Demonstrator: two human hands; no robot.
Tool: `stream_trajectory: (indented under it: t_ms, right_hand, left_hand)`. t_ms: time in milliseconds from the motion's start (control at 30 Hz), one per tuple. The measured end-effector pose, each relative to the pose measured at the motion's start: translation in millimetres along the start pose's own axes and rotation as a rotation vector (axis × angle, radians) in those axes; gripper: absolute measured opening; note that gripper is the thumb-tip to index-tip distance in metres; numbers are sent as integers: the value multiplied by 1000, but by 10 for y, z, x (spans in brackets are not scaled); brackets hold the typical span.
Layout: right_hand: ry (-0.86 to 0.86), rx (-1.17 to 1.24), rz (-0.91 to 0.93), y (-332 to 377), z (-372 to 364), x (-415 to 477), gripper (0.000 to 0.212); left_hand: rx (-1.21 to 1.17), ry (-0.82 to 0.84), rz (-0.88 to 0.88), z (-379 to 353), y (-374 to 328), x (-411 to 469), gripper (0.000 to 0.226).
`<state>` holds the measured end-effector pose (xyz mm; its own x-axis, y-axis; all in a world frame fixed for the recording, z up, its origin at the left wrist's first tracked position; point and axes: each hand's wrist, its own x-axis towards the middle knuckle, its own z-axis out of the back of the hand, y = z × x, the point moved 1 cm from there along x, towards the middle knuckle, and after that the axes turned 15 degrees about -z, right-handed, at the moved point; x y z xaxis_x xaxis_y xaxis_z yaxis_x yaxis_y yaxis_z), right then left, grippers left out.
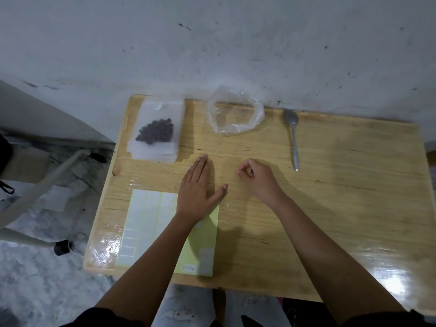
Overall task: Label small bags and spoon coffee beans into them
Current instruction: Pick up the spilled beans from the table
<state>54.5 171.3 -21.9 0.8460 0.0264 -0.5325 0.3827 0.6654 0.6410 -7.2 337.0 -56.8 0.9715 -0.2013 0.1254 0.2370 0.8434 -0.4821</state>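
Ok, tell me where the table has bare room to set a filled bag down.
Widest free patch: the table right of the spoon and the right hand, out to the right edge. A smaller strip lies between the label sheet and the right forearm. The left side is crowded: bag stack, open plastic bag, left hand.

I see the tabletop free at right of the frame; spoon and open plastic bag block the upper middle.
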Motion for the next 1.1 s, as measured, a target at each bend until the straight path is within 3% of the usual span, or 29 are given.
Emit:
stream_trajectory:
  t_ms: [200,367,500,667,933,1100]
  right_hand:
    - [39,168,-114,-98,283,0,7]
    - [-109,222,-97,-192,588,-15,7]
    - [-211,312,-117,-227,738,-86,6]
    - [-303,389,-249,-264,683,-204,9]
    - [-379,573,-313,-275,381,-473,16]
    - [-446,623,-319,-347,309,-635,19]
  left_hand:
    - [-261,-274,140,174,-121,323,32]
    - [-234,-464,109,546,-244,909,34]
    - [-232,-430,33,723,-153,1284,43]
    - [-237,-235,20,687,56,1476,53]
    - [-252,-70,18,611,208,1532,47]
    - [-306,-91,43,636,183,1462,42]
